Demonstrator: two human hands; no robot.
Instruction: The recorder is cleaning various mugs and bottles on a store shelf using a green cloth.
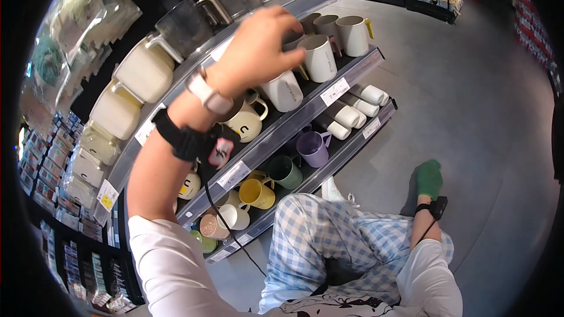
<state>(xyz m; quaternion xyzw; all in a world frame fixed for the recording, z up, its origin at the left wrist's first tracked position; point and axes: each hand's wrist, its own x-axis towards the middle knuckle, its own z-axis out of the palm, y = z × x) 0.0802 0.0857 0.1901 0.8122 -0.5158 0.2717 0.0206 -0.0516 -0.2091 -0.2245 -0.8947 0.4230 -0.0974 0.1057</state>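
My left hand (264, 47) reaches over a shelf of mugs, its thumb and fingers apart with nothing visibly held. Closest to it are a white mug (321, 58) beside the thumb and another tilted white mug (283, 91) below the palm. Farther right stands a white mug with a yellow handle (353, 36). A white watch and a black strap are on my left wrist. Down at the right, a green thing (429, 178), cloth-like in look, covers my right hand; the fingers are hidden, so I cannot tell whether it is worn or held.
The tiered shelf (358, 79) has clear pitchers (185, 26) on top and cream pots (144, 70) at the left. Lower down are a purple mug (313, 149), a yellow mug (257, 194) and white cylinders (364, 105). A black cable (235, 238) hangs past the shelf.
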